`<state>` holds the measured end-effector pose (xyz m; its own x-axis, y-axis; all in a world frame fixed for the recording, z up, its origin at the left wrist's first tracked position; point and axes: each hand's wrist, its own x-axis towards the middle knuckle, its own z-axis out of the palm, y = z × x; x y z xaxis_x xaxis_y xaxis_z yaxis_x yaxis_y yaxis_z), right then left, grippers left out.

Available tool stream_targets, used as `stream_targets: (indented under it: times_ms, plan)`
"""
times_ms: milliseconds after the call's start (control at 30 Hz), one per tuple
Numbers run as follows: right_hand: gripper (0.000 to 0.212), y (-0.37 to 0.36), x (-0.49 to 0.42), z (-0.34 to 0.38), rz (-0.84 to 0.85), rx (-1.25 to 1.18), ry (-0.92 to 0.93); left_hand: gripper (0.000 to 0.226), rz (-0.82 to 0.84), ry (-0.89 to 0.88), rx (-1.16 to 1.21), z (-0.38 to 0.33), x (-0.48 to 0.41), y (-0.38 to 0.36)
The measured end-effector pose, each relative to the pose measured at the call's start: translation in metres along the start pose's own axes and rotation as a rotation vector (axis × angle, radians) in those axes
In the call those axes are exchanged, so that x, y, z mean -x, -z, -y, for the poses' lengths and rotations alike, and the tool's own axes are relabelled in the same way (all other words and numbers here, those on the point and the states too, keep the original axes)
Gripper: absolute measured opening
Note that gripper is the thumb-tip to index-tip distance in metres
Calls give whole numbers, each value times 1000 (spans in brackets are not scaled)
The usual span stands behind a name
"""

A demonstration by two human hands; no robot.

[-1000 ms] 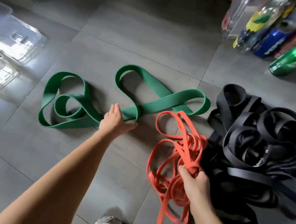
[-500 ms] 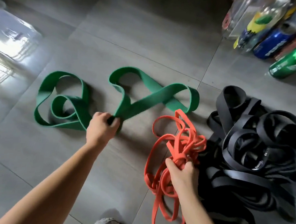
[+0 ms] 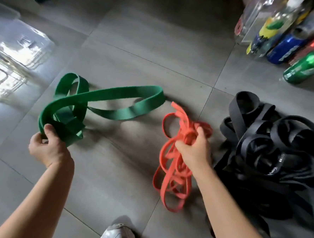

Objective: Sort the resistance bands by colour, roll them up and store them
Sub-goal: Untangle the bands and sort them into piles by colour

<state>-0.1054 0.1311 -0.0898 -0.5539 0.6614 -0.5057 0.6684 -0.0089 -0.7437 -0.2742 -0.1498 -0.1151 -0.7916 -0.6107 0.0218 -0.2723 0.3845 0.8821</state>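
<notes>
Clear plastic, a storage box (image 3: 19,42), sits at about ten o'clock on the grey tiled floor (image 3: 157,45). Just right of it, near nine o'clock, the left hand (image 3: 48,146) is closed around a gathered bunch of wide green bands (image 3: 98,100), lifting them so one long loop sags out toward the centre. These look flat, rubbery and floppy, so they will droop and spring open unless pinched where the layers overlap, as the hand does. Right of centre, the right hand (image 3: 194,148) is clenched on the knot of thin orange bands (image 3: 173,167), whose lower loops trail on the floor toward five o'clock; being narrow and tangled, they are best taken at the bunched middle. At three o'clock lies the heap of black bands (image 3: 271,155), untouched, broad and likely heavier, needing to be pulled apart one by one. Cans and bottles (image 3: 289,40) crowd one o'clock
</notes>
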Motion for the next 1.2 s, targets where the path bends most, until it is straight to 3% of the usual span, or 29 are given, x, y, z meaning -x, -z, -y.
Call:
stream_targets:
  times_ms: [100,200,267,367,433,533,600,667,733,767,833,900,1000,1067,1133,1200]
  plan:
    - [56,14,-7,37,-14,-215,149,23,15,62,41,-5,4,-5]
    - [66,18,-15,35,135,-238,122,61,187,75,-254,-15,25,-9]
    - [92,18,-14,22,326,-5,37,72,291,-106,-404,-26,52,-14]
    - [76,31,-7,5,530,423,36,75,491,-401,-410,-42,100,-31]
    - [62,45,-1,-4,451,499,136,75,657,-523,-380,-44,133,-43]
    - [41,77,8,-21,284,370,191,77,1045,-728,-406,-41,184,-58]
    - [34,105,6,-43,107,278,153,79,1349,-917,-543,-37,210,-67]
    - [34,136,2,-69,-151,301,192,75,1489,-1149,-836,-28,223,-75]
    - [53,164,-6,-92,-365,508,200,70,1469,-1266,-1087,-20,222,-81]
    - [70,175,-10,-106,-376,622,110,69,1437,-1279,-1142,-19,219,-82]
    - [102,192,-15,-130,-219,693,-184,68,1355,-1336,-1175,-22,213,-83]
    - [117,195,-16,-150,-21,515,-386,77,1265,-1411,-1148,-21,210,-86]
    - [112,175,-9,-167,-2,425,-336,85,1154,-1569,-978,-16,220,-89]
    - [100,163,-1,-169,-36,487,-249,98,1272,-1633,-942,-17,239,-91]
    - [90,164,4,-171,-35,536,-228,96,1369,-1635,-1090,-16,253,-97]
    - [84,175,5,-170,-17,591,-262,78,1340,-1670,-1238,-15,251,-100]
